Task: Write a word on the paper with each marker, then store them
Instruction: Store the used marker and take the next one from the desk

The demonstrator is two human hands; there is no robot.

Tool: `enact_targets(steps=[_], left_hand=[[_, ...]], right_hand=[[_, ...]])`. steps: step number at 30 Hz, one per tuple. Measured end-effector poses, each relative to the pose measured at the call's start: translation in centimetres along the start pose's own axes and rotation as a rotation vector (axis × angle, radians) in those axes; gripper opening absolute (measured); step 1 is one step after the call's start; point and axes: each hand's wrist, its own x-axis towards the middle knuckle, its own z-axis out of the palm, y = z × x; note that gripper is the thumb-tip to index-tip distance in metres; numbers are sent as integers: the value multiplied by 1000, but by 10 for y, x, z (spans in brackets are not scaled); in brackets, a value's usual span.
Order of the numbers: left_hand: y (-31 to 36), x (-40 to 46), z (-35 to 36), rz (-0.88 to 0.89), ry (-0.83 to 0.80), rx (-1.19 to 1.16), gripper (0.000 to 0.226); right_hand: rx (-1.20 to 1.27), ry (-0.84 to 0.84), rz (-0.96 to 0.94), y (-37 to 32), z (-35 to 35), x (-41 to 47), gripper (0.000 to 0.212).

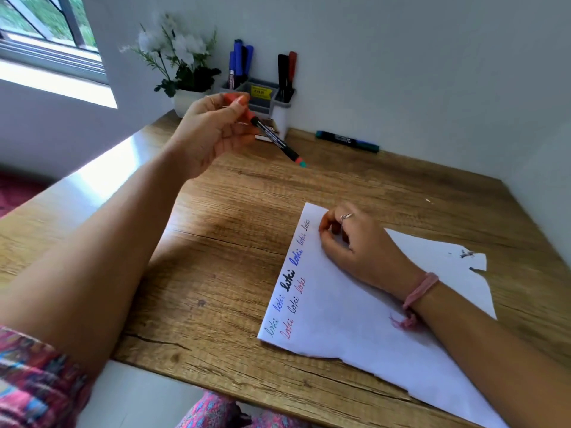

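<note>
Red-capped marker (pixel 275 140) pinched in left hand (pixel 213 131), fingers clamped; axis toward 5 o'clock; holder (pixel 262 97) at 1 o'clock; right hand (pixel 355 242) loosely curled, holding nothing.

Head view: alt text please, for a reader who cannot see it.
A person's left hand holds a red marker above a wooden desk, while the right hand rests on a paper bearing repeated coloured words. A pen holder with markers stands by the wall; another marker lies nearby.

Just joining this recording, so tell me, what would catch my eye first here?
The left hand holds a red-capped marker raised above the wooden desk. The right hand rests on the paper, whose left edge carries one word repeated in several colours. A marker holder stands against the wall.
</note>
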Motion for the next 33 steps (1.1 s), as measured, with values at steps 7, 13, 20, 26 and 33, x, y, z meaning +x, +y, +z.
enact_targets(steps=[7,13,20,26,33], left_hand=[[9,25,7,293,287,43,10],[40,78,22,537,528,301,24],[26,131,32,540,441,650,26],[0,154,44,490,355,882,27],[-11,170,42,414,369,1033,34]], right_hand=[[-60,-10,-4,0,1,0,8],[-39,-17,-1,0,1,0,12],[-8,12,-27,2,2,1,13],[-15,-1,-16,3,2,0,6],[-15,2,-17,1,1,-1,4]])
